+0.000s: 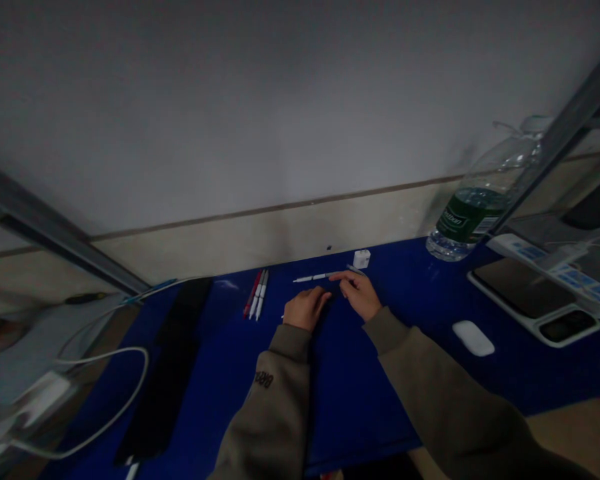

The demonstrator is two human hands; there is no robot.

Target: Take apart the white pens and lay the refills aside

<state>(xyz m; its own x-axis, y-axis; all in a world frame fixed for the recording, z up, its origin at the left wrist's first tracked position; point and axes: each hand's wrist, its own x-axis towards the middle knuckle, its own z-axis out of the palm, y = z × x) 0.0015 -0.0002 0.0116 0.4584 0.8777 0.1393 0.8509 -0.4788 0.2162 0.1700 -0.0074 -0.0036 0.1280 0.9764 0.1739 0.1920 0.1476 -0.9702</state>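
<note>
On a blue table, a white pen (312, 277) lies crosswise in front of my hands. My right hand (360, 293) has its index finger stretched out to the pen's right end, touching it, with the thumb bent below and apart. A thin grey piece (355, 270) shows just behind that hand; I cannot tell what it belongs to. My left hand (304, 309) rests nearer to me, back upward and fingers curled in. A small white tip (283, 317) pokes out at its left side; the rest is hidden. Left of it lie a red pen (252, 293) and two white-grey pens (261, 295), side by side.
A white charger block (362, 259) sits near the wall. To the right are a large water bottle (473, 207), a white mouse-shaped object (473, 338), a scale (533, 297) and a power strip (570, 273). A long black object (165, 373) and white cable (143, 373) lie left.
</note>
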